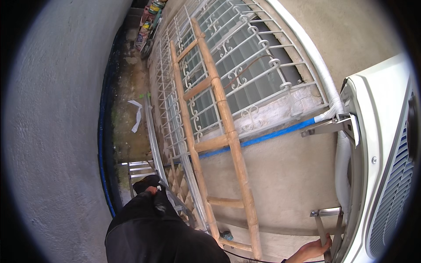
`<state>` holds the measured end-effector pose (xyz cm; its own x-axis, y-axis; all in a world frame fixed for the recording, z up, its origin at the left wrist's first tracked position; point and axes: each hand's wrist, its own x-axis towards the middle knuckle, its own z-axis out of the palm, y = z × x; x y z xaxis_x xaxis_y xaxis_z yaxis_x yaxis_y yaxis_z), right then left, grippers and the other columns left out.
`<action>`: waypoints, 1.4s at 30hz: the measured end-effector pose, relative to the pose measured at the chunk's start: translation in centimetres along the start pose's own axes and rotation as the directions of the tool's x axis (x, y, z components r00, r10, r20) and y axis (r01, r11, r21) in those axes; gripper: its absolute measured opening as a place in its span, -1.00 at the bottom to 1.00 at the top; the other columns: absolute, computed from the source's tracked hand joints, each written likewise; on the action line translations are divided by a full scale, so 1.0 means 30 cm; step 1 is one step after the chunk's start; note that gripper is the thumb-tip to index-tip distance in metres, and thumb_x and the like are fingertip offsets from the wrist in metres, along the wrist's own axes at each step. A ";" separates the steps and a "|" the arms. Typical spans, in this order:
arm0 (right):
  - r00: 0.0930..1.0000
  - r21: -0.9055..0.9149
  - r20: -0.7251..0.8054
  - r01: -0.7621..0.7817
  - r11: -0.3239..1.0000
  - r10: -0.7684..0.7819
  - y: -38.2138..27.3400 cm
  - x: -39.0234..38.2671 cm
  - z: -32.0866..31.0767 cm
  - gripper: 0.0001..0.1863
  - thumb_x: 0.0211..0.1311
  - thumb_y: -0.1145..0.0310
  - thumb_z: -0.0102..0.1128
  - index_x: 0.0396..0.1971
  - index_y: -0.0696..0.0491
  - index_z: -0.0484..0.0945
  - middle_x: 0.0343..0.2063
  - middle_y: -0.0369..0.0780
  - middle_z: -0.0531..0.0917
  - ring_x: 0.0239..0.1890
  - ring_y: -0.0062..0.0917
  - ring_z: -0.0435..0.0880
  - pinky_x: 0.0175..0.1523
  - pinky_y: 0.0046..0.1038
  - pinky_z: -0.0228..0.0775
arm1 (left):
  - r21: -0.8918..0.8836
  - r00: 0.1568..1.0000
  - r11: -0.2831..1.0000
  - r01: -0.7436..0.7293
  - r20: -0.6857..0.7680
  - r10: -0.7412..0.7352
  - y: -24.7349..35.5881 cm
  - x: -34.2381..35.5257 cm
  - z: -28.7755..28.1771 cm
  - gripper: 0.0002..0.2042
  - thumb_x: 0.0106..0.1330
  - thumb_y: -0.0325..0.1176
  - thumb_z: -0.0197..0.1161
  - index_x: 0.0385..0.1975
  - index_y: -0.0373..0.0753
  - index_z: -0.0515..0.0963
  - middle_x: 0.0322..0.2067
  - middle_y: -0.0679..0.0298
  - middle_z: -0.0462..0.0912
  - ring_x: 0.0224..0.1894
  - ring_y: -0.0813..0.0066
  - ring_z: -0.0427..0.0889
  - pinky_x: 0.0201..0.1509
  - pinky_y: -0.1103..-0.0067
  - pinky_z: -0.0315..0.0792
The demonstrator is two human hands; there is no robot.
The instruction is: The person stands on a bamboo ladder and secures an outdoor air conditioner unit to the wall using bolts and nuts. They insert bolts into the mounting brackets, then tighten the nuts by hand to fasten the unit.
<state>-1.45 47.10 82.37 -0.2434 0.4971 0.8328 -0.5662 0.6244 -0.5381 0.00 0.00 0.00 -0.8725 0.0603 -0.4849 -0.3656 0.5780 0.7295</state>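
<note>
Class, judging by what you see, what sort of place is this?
Probably a narrow outdoor side passage: a barred window, a bamboo ladder and what looks like an air-conditioner's outdoor unit, opposite a grey wall.

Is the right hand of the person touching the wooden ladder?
No, the right hand grips a metal bracket, apart from the wooden ladder.

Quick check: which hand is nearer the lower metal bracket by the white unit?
Right. The right hand is on the lower metal bracket, gripping part of it. The left hand can't be made out anywhere near it.
</note>
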 end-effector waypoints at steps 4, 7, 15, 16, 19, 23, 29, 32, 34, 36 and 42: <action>0.990 -0.002 -0.034 0.134 0.991 -0.134 -0.084 -0.040 0.100 -0.67 0.22 0.41 0.18 -0.28 0.44 0.69 -0.28 0.07 0.68 -0.13 -0.25 0.61 0.14 -0.10 0.41 | -0.070 0.996 0.994 -0.086 -0.022 0.085 -0.014 0.039 -0.031 -0.67 0.26 -0.20 0.17 -0.14 -0.26 0.72 -0.07 -0.15 0.72 0.04 -0.14 0.69 0.12 0.18 0.55; 0.992 0.052 -0.055 0.119 0.991 -0.116 -0.102 -0.063 0.133 -0.68 0.20 0.44 0.17 -0.29 0.47 0.68 -0.30 0.07 0.67 -0.13 -0.23 0.60 0.11 -0.12 0.41 | -0.092 0.998 0.994 -0.064 -0.020 0.062 -0.017 0.052 -0.051 -0.67 0.28 -0.21 0.15 -0.13 -0.28 0.71 -0.05 -0.16 0.71 0.06 -0.17 0.67 0.13 0.17 0.54; 0.994 0.085 -0.081 0.077 0.993 -0.070 -0.126 -0.082 0.151 -0.67 0.14 0.42 0.18 -0.35 0.46 0.67 -0.30 0.08 0.66 -0.12 -0.22 0.59 0.12 -0.11 0.36 | -0.171 0.999 0.984 0.038 0.007 -0.037 0.064 0.028 -0.056 -0.68 0.31 -0.27 0.15 -0.07 -0.30 0.68 0.01 -0.17 0.68 0.14 -0.15 0.63 0.22 0.18 0.50; 0.994 0.076 -0.083 0.081 0.994 -0.074 -0.129 -0.084 0.154 -0.67 0.14 0.41 0.19 -0.36 0.46 0.67 -0.30 0.08 0.66 -0.11 -0.21 0.59 0.14 -0.10 0.35 | -0.175 0.999 0.983 0.048 0.012 -0.047 0.069 0.021 -0.061 -0.68 0.32 -0.27 0.15 -0.06 -0.30 0.67 0.02 -0.17 0.68 0.14 -0.15 0.63 0.22 0.19 0.50; 0.993 0.085 -0.094 0.079 0.993 -0.071 -0.132 -0.085 0.155 -0.67 0.14 0.40 0.19 -0.37 0.45 0.67 -0.30 0.07 0.66 -0.10 -0.21 0.59 0.16 -0.10 0.34 | -0.180 0.998 0.981 0.066 0.017 -0.064 0.071 0.008 -0.070 -0.67 0.33 -0.28 0.16 -0.03 -0.32 0.65 0.05 -0.18 0.66 0.16 -0.14 0.62 0.24 0.19 0.49; 0.994 0.114 -0.096 0.061 0.992 -0.050 -0.125 -0.080 0.147 -0.68 0.14 0.40 0.19 -0.37 0.45 0.67 -0.30 0.07 0.66 -0.09 -0.22 0.59 0.16 -0.11 0.34 | -0.190 0.997 0.979 0.074 0.020 -0.071 0.060 0.004 -0.077 -0.65 0.35 -0.28 0.17 0.02 -0.35 0.63 0.08 -0.19 0.64 0.19 -0.14 0.60 0.26 0.20 0.48; 0.996 0.150 -0.085 0.029 0.988 -0.016 -0.130 -0.075 0.148 -0.68 0.15 0.40 0.19 -0.37 0.44 0.66 -0.30 0.07 0.66 -0.08 -0.22 0.60 0.17 -0.12 0.34 | -0.179 0.997 0.981 0.073 0.045 -0.066 0.052 0.002 -0.079 -0.64 0.35 -0.29 0.18 0.05 -0.36 0.62 0.09 -0.19 0.63 0.19 -0.12 0.60 0.26 0.20 0.47; 0.996 0.144 -0.090 0.024 0.989 -0.011 -0.131 -0.076 0.146 -0.70 0.15 0.42 0.18 -0.36 0.43 0.65 -0.31 0.06 0.66 -0.09 -0.23 0.61 0.14 -0.14 0.38 | -0.160 0.996 0.985 0.070 0.067 -0.060 0.052 -0.002 -0.086 -0.64 0.34 -0.29 0.18 0.04 -0.36 0.62 0.08 -0.18 0.64 0.17 -0.11 0.61 0.25 0.20 0.48; 0.996 0.077 -0.074 0.048 0.996 -0.043 -0.128 -0.075 0.142 -0.72 0.14 0.44 0.18 -0.35 0.42 0.65 -0.32 0.05 0.66 -0.12 -0.24 0.62 0.12 -0.15 0.40 | -0.147 0.995 0.987 0.066 0.082 -0.055 0.055 -0.003 -0.091 -0.64 0.33 -0.29 0.18 0.03 -0.36 0.63 0.07 -0.17 0.64 0.16 -0.10 0.61 0.24 0.20 0.48; 0.996 0.106 -0.081 0.045 0.993 -0.036 -0.125 -0.073 0.140 -0.74 0.13 0.46 0.19 -0.36 0.42 0.65 -0.33 0.04 0.66 -0.14 -0.25 0.63 0.10 -0.17 0.41 | -0.137 0.994 0.989 0.062 0.094 -0.049 0.062 -0.003 -0.096 -0.64 0.33 -0.29 0.18 0.03 -0.35 0.63 0.06 -0.17 0.65 0.15 -0.09 0.62 0.23 0.20 0.49; 0.993 0.206 -0.115 0.023 0.978 0.001 -0.127 -0.072 0.145 -0.81 0.11 0.50 0.22 -0.45 0.38 0.66 -0.36 -0.01 0.65 -0.20 -0.28 0.61 0.05 -0.23 0.42 | -0.102 0.991 0.994 0.046 0.133 -0.033 0.085 0.002 -0.119 -0.65 0.31 -0.30 0.18 0.01 -0.35 0.65 0.04 -0.14 0.67 0.12 -0.06 0.64 0.20 0.20 0.50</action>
<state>-2.19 41.03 83.20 -0.1514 0.5635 0.8121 -0.7216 0.4985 -0.4804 -2.15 -1.43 3.55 -0.8092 0.1492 -0.5683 -0.4368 0.4942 0.7517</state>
